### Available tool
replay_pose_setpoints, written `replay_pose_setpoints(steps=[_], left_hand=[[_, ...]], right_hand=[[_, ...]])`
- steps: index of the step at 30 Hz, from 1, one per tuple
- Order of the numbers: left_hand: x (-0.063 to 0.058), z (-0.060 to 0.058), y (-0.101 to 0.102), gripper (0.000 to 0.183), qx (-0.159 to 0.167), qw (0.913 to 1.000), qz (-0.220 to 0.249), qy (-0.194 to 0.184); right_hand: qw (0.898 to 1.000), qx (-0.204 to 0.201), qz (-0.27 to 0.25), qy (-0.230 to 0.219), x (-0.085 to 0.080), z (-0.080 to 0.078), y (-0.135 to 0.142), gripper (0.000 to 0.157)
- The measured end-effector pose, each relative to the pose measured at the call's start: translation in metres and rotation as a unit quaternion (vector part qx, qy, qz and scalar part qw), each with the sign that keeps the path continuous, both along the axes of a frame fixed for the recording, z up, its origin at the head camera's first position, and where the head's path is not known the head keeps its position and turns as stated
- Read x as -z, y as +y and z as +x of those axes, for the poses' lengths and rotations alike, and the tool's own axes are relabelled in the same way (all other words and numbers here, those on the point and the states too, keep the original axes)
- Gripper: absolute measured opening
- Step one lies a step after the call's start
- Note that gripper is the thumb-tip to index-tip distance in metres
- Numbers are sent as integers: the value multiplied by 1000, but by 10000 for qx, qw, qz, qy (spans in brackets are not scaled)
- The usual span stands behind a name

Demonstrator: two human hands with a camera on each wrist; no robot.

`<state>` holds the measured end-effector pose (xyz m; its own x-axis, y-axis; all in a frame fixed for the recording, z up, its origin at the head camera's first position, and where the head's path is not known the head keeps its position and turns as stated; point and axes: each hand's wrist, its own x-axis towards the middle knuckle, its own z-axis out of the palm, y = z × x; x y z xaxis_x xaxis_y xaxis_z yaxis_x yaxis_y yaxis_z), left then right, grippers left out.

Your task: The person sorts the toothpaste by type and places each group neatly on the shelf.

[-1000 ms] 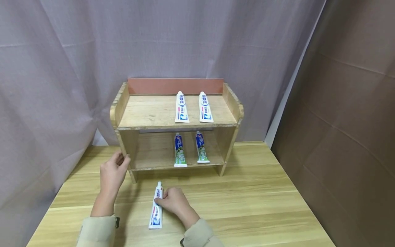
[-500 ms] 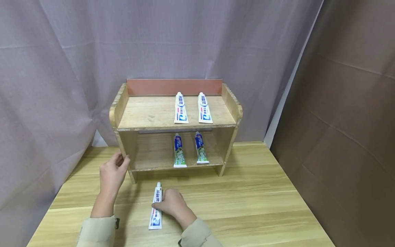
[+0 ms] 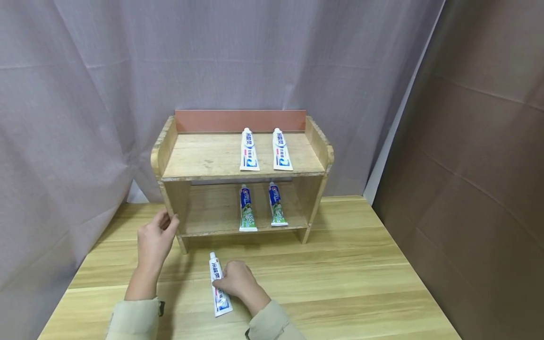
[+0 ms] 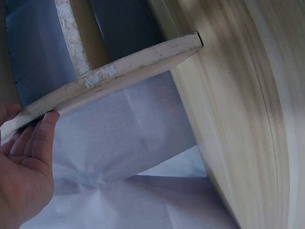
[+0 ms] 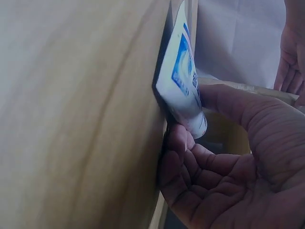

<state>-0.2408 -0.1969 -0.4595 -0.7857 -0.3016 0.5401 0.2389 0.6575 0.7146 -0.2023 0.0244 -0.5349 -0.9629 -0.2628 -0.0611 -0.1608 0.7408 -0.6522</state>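
Note:
My right hand (image 3: 239, 282) pinches a white toothpaste tube (image 3: 221, 300) with blue lettering just in front of the shelf. Its thumb lies over the tube's middle, and curled fingers sit beneath it in the right wrist view, where the tube's flat end (image 5: 172, 81) is close to the tabletop. With thumb and fingers on opposite faces, my left hand (image 3: 155, 236) grips the left side panel (image 4: 138, 59) of the small wooden shelf (image 3: 199, 160). Two white toothpaste tubes, one on the left (image 3: 249, 153) and one on the right (image 3: 281, 153), lie on the upper board.
On the lower board lie two blue and green toothpaste tubes, a left one (image 3: 247, 210) and a right one (image 3: 277, 205). The shelf stands on a wood-grain table (image 3: 340, 283). Grey cloth (image 3: 238, 56) hangs behind, and a brown cloth wall (image 3: 480, 165) is at the right.
The tube in my right hand has turned, its cap swinging left and its flat end right. My thumb has slid slightly down along it. My left hand stays on the shelf panel.

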Motion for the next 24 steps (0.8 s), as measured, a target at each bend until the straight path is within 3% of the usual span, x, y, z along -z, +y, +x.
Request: replay_pose_setpoints(steps=[7,24], left_hand=[[1,-1,0,21,19,9999,3,102],[1,0,0,22,-1,10000,8,17]], right_hand=[[9992,-80,-239,-297,-1,-1,4,40],[9954,-272,-737,-549,3,-6,14,29]])
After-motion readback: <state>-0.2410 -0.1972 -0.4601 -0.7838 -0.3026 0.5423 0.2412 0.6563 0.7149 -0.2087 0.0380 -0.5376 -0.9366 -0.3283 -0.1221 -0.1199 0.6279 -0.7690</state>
